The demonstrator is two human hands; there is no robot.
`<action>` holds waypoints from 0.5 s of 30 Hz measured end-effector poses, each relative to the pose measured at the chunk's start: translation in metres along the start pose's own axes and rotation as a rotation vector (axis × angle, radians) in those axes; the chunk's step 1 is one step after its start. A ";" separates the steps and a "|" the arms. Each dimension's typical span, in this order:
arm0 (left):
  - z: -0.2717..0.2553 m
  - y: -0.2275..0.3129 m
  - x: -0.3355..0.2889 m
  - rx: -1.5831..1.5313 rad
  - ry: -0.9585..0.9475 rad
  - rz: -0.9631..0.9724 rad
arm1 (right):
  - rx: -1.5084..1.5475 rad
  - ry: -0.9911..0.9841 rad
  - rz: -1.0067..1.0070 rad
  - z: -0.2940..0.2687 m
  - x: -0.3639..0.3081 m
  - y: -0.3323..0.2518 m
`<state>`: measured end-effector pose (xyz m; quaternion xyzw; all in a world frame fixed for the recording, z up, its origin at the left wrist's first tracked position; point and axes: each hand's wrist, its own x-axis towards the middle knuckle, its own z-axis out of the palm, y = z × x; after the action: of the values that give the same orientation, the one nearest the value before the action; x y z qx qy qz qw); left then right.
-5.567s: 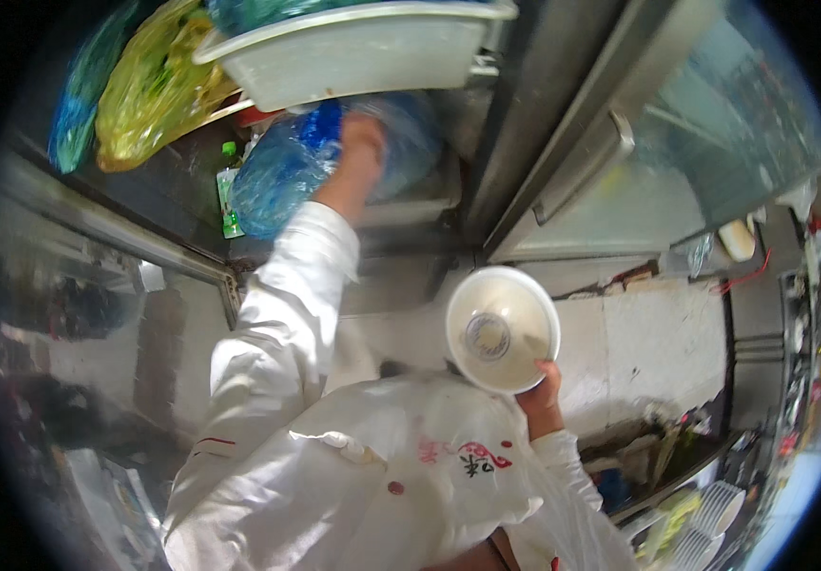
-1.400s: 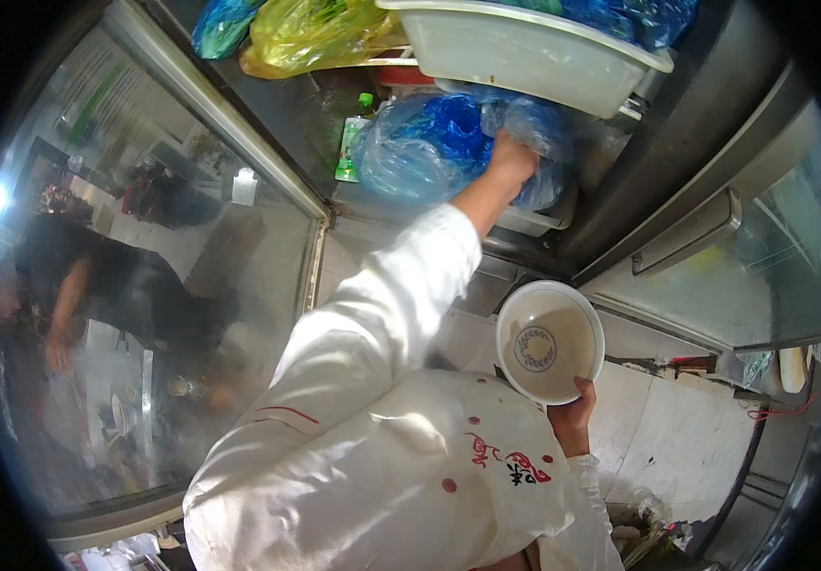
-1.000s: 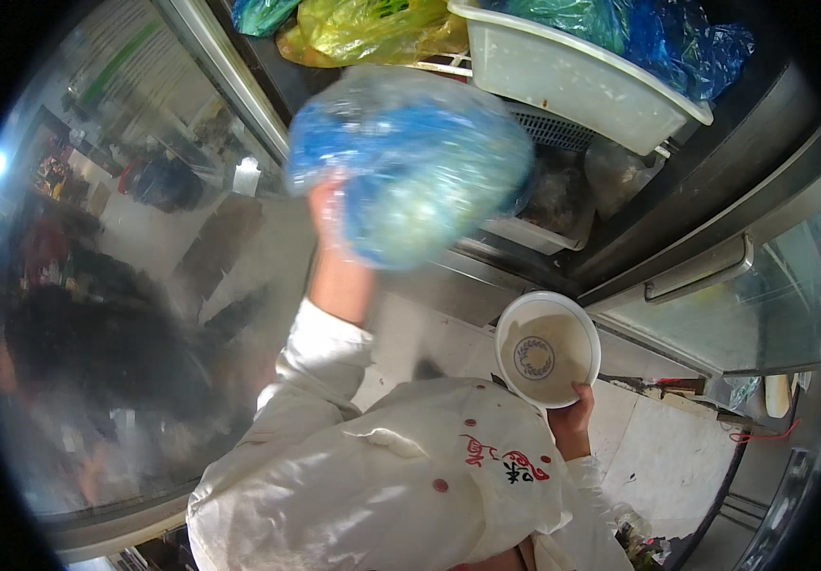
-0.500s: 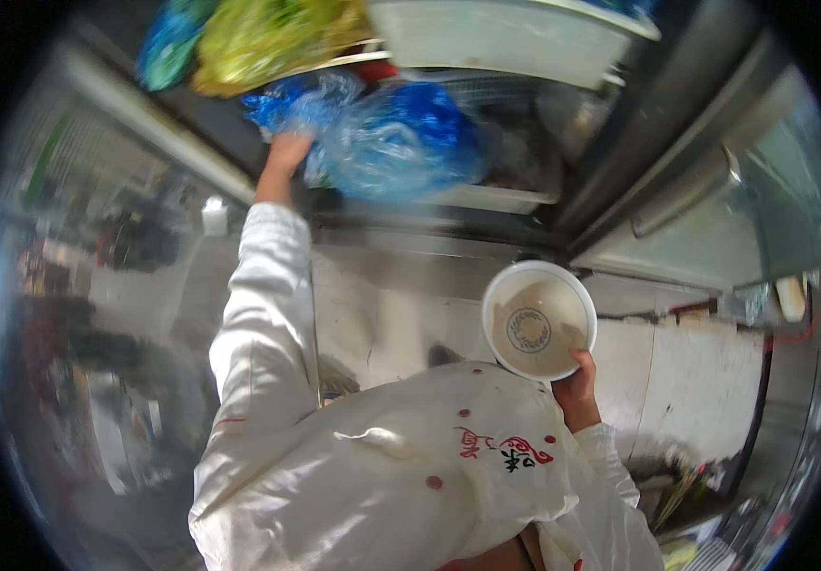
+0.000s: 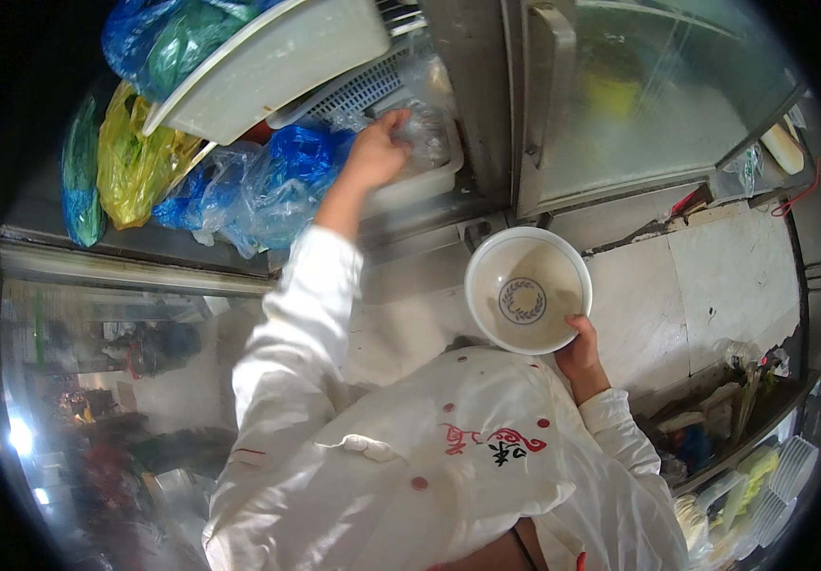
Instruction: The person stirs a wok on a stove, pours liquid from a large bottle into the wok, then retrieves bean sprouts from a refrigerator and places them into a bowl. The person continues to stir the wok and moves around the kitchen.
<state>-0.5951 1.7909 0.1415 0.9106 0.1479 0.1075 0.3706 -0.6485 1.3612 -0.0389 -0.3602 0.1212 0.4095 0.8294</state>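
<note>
My right hand (image 5: 578, 354) grips a round white bowl (image 5: 528, 257) by its near right rim, thumb over the edge. The bowl is tilted toward me and holds nothing; a ring pattern marks its bottom. My left hand (image 5: 379, 155) reaches into an open fridge, fingers apart, at a clear plastic bag (image 5: 422, 138) with indistinct contents. Whether the fingertips touch that bag I cannot tell. Under it lies a white tray (image 5: 417, 193). Left of the hand sit blue and clear plastic bags (image 5: 282, 195).
Above hangs a white bin (image 5: 277, 71) on a wire shelf. A yellow bag of greens (image 5: 139, 162) and a wrapped green vegetable (image 5: 82, 181) lie at the left. The glass door (image 5: 658, 105) stands open at right; another glass door (image 5: 144, 381) is at left.
My left hand has left the blue bags and moved right to the clear bag. The view has turned, shifting the shelf leftward. My right hand still holds the bowl.
</note>
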 end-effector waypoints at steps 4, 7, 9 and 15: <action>0.033 -0.036 0.036 0.667 -0.207 0.001 | 0.016 0.044 -0.016 -0.016 -0.004 -0.004; 0.046 -0.040 0.041 0.719 -0.163 -0.095 | 0.051 0.097 -0.019 -0.023 -0.010 -0.011; 0.044 -0.042 0.044 0.695 -0.068 -0.119 | 0.061 0.124 -0.025 -0.024 -0.011 -0.016; 0.031 -0.073 0.050 0.656 -0.003 -0.117 | 0.030 0.141 -0.006 -0.021 -0.007 -0.023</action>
<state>-0.5525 1.8386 0.0722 0.9715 0.2261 0.0314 0.0634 -0.6337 1.3330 -0.0393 -0.3760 0.1844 0.3787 0.8254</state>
